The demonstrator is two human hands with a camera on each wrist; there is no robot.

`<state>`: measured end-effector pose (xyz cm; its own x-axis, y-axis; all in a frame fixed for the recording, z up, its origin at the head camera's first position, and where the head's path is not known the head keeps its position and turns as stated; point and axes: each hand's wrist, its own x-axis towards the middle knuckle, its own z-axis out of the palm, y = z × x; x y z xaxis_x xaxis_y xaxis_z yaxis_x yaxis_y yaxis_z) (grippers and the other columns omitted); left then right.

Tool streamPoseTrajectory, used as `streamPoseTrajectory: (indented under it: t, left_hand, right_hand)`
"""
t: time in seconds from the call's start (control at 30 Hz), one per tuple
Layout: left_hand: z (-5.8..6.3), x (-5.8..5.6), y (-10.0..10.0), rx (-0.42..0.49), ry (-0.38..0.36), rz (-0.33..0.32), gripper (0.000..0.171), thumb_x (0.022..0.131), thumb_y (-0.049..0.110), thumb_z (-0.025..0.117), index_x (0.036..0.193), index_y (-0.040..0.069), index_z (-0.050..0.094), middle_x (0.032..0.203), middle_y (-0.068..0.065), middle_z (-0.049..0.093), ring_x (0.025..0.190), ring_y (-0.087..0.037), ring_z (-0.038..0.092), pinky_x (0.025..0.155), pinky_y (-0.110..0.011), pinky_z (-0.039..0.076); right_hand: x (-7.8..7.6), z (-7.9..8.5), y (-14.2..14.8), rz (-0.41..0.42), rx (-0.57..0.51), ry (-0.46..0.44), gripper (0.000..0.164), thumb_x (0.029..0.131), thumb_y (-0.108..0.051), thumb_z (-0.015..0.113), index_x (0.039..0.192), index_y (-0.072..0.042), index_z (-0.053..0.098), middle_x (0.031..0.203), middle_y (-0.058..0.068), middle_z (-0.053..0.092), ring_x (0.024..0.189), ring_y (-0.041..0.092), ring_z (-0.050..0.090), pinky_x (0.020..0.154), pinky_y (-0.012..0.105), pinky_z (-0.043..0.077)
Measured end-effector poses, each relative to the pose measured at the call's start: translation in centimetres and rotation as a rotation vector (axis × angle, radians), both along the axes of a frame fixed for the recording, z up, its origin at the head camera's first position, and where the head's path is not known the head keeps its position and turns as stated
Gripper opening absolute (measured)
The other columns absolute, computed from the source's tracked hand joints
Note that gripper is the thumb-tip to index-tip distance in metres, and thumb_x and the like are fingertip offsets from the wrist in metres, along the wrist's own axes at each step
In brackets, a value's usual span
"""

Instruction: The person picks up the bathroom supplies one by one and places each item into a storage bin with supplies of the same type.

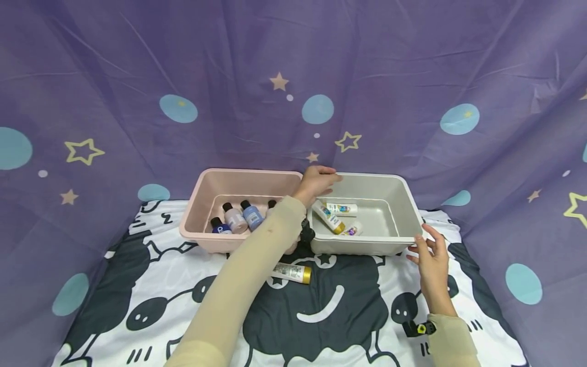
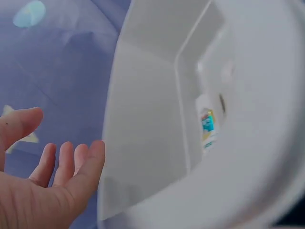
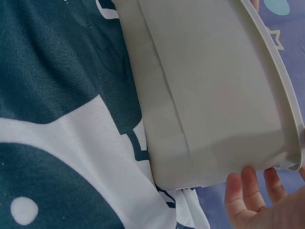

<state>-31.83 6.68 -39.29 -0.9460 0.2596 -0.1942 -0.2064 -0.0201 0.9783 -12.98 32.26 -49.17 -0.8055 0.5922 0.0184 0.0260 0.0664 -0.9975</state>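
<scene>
A light grey plastic bin (image 1: 362, 246) stands on the cloth, with several small tubes inside, among them a gold-capped tube (image 1: 328, 216) and a white tube (image 1: 342, 209). My left hand (image 1: 318, 181) is at its back left corner; in the left wrist view the loosely bent fingers (image 2: 90, 174) lie by the bin's outer edge and grip nothing. At the front right corner, my right hand (image 1: 432, 267) touches the bin, its fingertips (image 3: 248, 179) against the outer wall in the right wrist view. The right thumb is mostly hidden there.
Left of the grey bin stands a pink bin (image 1: 194, 236) with several black-capped bottles (image 1: 251, 215), partly behind my left sleeve. Another gold-capped tube (image 1: 293, 272) lies on the sheep-patterned cloth (image 1: 339, 326) in front. A purple curtain (image 1: 390, 76) hangs behind the bins.
</scene>
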Motion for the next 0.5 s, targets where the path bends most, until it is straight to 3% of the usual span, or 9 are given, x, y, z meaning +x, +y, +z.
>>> streamPoseTrajectory:
  t: [0.3,0.5]
  left_hand:
    - [3.1,4.0,-4.0,0.073,0.105,-0.053,0.038,0.091,0.013,0.076,0.126,0.003,0.064,0.116,-0.01,0.067,0.113,-0.028,0.063,0.093,-0.039,0.055]
    - [3.5,7.1,-7.3,0.127,0.156,-0.029,0.035,0.093,0.011,0.074,0.125,0.002,0.063,0.118,-0.013,0.065,0.113,-0.027,0.063,0.091,-0.038,0.056]
  right_hand:
    - [0.0,0.2,-0.1,-0.005,-0.011,0.002,0.042,0.102,-0.026,0.061,0.143,-0.022,0.053,0.109,0.006,0.055,0.086,0.019,0.068,0.064,0.021,0.059]
    - [0.0,0.2,-0.2,-0.008,-0.022,0.0,0.043,0.102,-0.024,0.061,0.144,-0.02,0.052,0.108,0.006,0.055,0.086,0.021,0.068,0.063,0.021,0.059]
